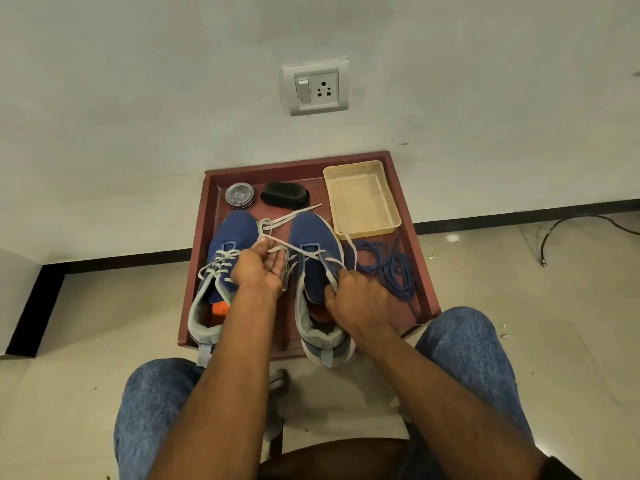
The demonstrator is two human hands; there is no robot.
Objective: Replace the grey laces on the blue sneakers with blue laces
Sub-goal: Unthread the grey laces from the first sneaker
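- Looks like a home room; plain white wall with a switch-and-socket plate (316, 86)
- Tiled floor (519, 278) with dark skirting (519, 212); loose cable (581, 225) along it
- Low red-brown tray surface (420, 271) holding a shoe polish tin (240, 195), brush (285, 194); shoe-care setup

Two blue sneakers are set side by side at frame centre, toes toward the top: the left sneaker (225, 258) is fully laced in grey, while the right sneaker (317, 268) is partly unlaced, its grey lace (291, 218) drawn out leftward between the toes. Blue laces (388, 268) are heaped loosely just right of it.
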